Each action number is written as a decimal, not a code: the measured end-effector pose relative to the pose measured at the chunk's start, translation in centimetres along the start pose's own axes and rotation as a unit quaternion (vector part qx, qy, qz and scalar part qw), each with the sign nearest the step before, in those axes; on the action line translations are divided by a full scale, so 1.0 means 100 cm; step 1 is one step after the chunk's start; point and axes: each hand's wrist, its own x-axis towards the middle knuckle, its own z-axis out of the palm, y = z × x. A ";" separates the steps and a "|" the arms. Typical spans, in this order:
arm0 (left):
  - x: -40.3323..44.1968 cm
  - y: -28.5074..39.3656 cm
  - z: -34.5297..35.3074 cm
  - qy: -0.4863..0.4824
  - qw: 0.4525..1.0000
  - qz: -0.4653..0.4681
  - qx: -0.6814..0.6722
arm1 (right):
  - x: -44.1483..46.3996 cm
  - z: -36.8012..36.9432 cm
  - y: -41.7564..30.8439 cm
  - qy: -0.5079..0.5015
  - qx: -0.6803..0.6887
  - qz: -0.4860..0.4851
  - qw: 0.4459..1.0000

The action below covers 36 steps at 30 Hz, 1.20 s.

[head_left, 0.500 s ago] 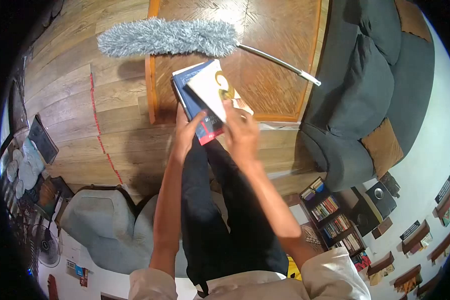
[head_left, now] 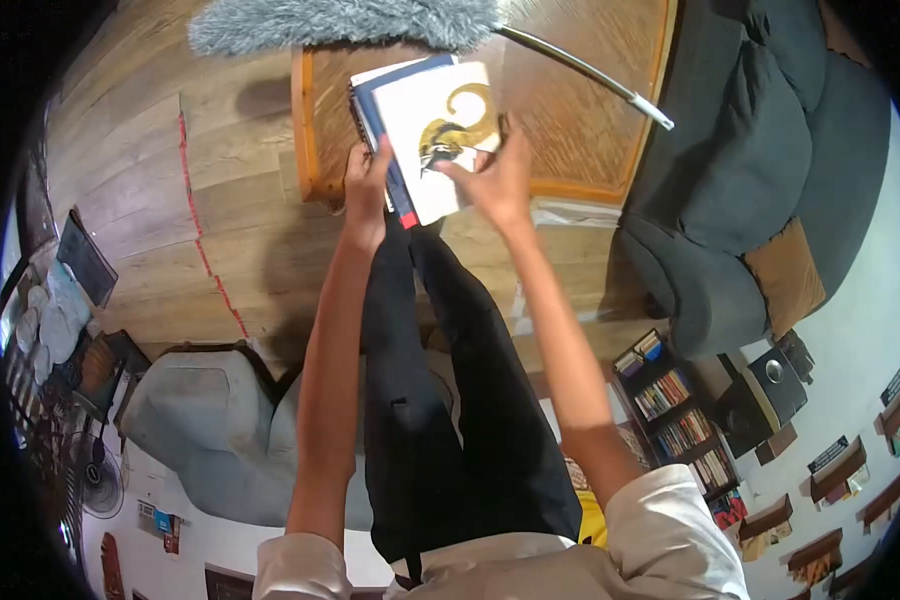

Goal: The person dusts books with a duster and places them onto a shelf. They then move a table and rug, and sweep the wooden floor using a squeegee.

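Note:
A white book (head_left: 440, 120) with a gold and black figure on its cover lies over a dark blue book (head_left: 367, 100). A spiral-bound edge shows under them at the left. My left hand (head_left: 368, 178) is closed on the left edge of the stack, its thumb along the blue book. On the other side my right hand (head_left: 495, 180) grips the white book's right edge, thumb on the cover and fingers partly hidden beneath. The stack is held above my knees, in front of the wooden table (head_left: 560, 130).
A grey fluffy duster (head_left: 340, 22) with a metal pole lies across the table. To the right stands a dark sofa (head_left: 740, 180) with a brown cushion (head_left: 785, 268). A grey armchair (head_left: 195, 420) is at the lower left, a bookshelf (head_left: 675, 410) at the lower right.
The white book has turned from a tilt to nearly lined up on the blue one, covering more of it. Both hands and the books have moved up in view.

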 end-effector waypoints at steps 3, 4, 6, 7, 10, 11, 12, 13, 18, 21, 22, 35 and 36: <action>0.009 0.014 0.023 -0.017 0.993 0.107 0.039 | 0.013 -0.025 0.019 -0.101 0.187 0.176 0.961; 0.014 0.015 0.025 -0.031 0.992 0.109 0.046 | 0.014 -0.032 0.024 -0.080 0.203 0.203 0.955; 0.022 0.023 0.026 -0.056 0.995 0.076 0.021 | 0.015 -0.035 0.049 -0.008 0.217 0.167 0.962; 0.022 0.025 0.027 -0.077 0.992 0.097 0.033 | 0.016 -0.040 0.060 0.013 0.213 0.176 0.961; 0.024 0.030 0.026 -0.042 0.977 0.151 0.144 | 0.012 -0.062 0.058 0.054 0.259 0.217 0.940; 0.024 0.033 0.024 -0.003 0.967 0.157 0.200 | 0.009 -0.064 0.056 0.062 0.272 0.224 0.934; 0.025 0.033 0.023 0.034 0.952 0.163 0.256 | 0.008 -0.067 0.054 0.071 0.284 0.232 0.928; 0.022 0.032 0.018 0.028 0.945 0.214 0.248 | 0.005 -0.068 0.052 0.072 0.283 0.233 0.928; 0.015 0.040 -0.022 0.037 0.938 0.212 0.271 | -0.013 -0.058 0.019 0.066 0.335 0.152 0.927; 0.022 0.041 -0.047 0.002 0.957 0.183 0.224 | -0.022 -0.036 -0.006 0.002 0.347 0.184 0.919; 0.023 0.040 -0.049 0.002 0.957 0.183 0.224 | -0.022 -0.030 -0.016 -0.054 0.336 0.219 0.914; -0.013 0.061 -0.104 -0.001 0.977 0.088 0.193 | -0.025 0.066 -0.028 -0.192 0.319 0.125 0.920; -0.014 0.059 -0.101 -0.003 0.975 0.087 0.203 | -0.025 0.061 -0.033 -0.206 0.354 0.173 0.896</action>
